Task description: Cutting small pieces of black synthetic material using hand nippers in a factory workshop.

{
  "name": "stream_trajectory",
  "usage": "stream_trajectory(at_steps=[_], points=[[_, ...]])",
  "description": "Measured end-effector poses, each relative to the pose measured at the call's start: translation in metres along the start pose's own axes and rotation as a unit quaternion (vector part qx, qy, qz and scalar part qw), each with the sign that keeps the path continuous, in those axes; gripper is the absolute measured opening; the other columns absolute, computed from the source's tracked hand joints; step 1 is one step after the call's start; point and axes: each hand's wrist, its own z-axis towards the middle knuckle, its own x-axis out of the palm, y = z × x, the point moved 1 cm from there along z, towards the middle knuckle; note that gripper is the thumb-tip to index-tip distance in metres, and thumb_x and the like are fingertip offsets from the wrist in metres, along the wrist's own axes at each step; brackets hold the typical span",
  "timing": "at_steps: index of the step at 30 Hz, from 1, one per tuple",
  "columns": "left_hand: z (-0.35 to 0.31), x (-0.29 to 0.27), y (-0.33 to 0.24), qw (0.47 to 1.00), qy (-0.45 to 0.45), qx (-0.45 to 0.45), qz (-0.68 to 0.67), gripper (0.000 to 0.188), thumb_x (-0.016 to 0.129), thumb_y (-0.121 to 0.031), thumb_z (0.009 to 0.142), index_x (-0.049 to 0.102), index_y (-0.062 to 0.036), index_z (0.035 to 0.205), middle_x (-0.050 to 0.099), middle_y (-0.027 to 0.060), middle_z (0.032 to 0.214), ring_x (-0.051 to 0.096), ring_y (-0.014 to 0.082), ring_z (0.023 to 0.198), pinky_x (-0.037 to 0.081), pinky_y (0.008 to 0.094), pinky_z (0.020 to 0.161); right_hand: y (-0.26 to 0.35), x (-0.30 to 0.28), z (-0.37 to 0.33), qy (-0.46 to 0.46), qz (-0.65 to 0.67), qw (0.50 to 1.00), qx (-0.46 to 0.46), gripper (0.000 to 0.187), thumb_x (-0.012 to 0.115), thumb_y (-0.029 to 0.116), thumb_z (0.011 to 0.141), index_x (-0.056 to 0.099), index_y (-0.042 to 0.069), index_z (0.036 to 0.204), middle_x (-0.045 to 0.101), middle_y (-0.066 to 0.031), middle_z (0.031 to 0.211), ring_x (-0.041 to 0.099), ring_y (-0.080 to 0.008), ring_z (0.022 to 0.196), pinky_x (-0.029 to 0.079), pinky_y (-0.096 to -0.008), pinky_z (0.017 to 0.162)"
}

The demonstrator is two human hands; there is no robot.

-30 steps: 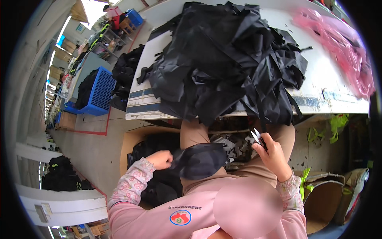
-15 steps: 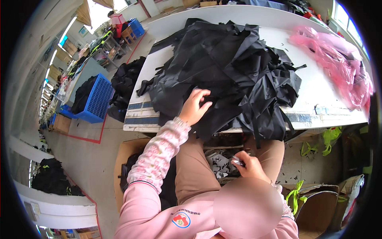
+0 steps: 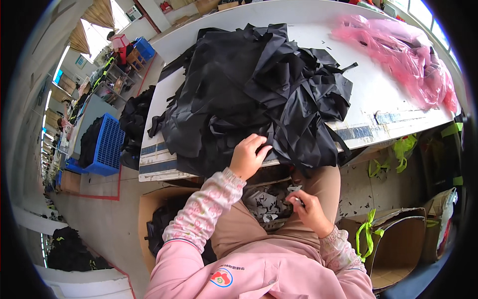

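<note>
A big heap of black fabric pieces (image 3: 254, 89) covers the white table (image 3: 383, 94). My left hand (image 3: 249, 157) rests on the heap's near edge, fingers bent onto a fold of the black cloth. Lower down, over my lap, my right hand (image 3: 309, 209) is closed around small metal snips (image 3: 294, 190), whose tip sticks out above the fingers. Grey and black offcuts (image 3: 264, 203) lie in my lap between the two arms.
A crumpled pink plastic bag (image 3: 408, 60) lies at the table's far right. On the floor to my left stands a cardboard box (image 3: 149, 209) with black pieces, and another open box (image 3: 398, 249) stands on my right. A blue crate (image 3: 107, 144) stands further left.
My left hand let go of a black piece down by the left box, rose to the heap, and has now drawn back to its near edge. My right hand stayed low with the snips.
</note>
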Motion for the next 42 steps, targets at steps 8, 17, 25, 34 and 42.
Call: stream_trajectory(at_steps=[8,17,25,34,42], points=[[-0.104,0.011,-0.062,0.986,0.078,-0.067,-0.130,0.021,0.076,-0.004,0.074,0.058,-0.0022,0.084,0.055,0.0246,0.125,0.063,0.0355,0.100,0.053,0.0356,0.078,0.022,0.002,0.031,-0.078,0.246,0.964,0.055,0.022,0.057,0.011,0.096,0.056,0.001,0.115,0.060,0.0009,0.084,0.052,-0.0043,0.075,0.041,-0.0182,0.064],[-0.151,0.020,-0.026,0.745,-0.020,-0.364,-0.559,0.035,0.050,-0.036,0.099,0.055,-0.0039,0.114,0.057,0.0080,0.112,0.058,0.0140,0.086,0.046,0.0272,0.081,0.008,0.011,0.008,0.073,0.227,0.968,0.079,0.012,0.065,0.002,0.088,0.063,-0.001,0.099,0.061,0.0054,0.083,0.051,-0.0028,0.075,0.044,-0.0205,0.071],[-0.117,0.012,-0.019,0.612,0.016,-0.425,-0.667,0.041,0.065,-0.027,0.090,0.055,-0.0049,0.124,0.062,0.0035,0.117,0.057,0.0168,0.107,0.043,0.0312,0.096,0.009,0.006,-0.016,0.267,0.312,0.909,0.074,0.013,0.059,-0.003,0.092,0.066,-0.001,0.102,0.067,0.0022,0.094,0.057,-0.0035,0.087,0.048,-0.0212,0.081],[-0.100,-0.034,0.000,0.843,-0.110,-0.341,-0.401,0.029,0.069,-0.017,0.089,0.064,0.0015,0.110,0.065,0.0047,0.110,0.060,0.0133,0.098,0.048,0.0295,0.089,-0.001,-0.024,-0.003,0.130,0.374,0.911,0.113,0.009,0.058,-0.003,0.092,0.061,0.000,0.100,0.066,-0.0007,0.095,0.060,-0.0062,0.085,0.048,-0.0213,0.075],[-0.089,-0.043,-0.003,0.628,-0.135,-0.475,-0.602,0.045,0.058,-0.042,0.094,0.061,-0.0043,0.118,0.065,0.0056,0.116,0.062,0.0206,0.104,0.050,0.0353,0.090,0.004,-0.032,0.019,0.087,0.270,0.947,0.149,0.012,0.064,0.011,0.092,0.063,0.006,0.102,0.056,0.0054,0.072,0.046,-0.0013,0.057,0.036,-0.0173,0.050]])
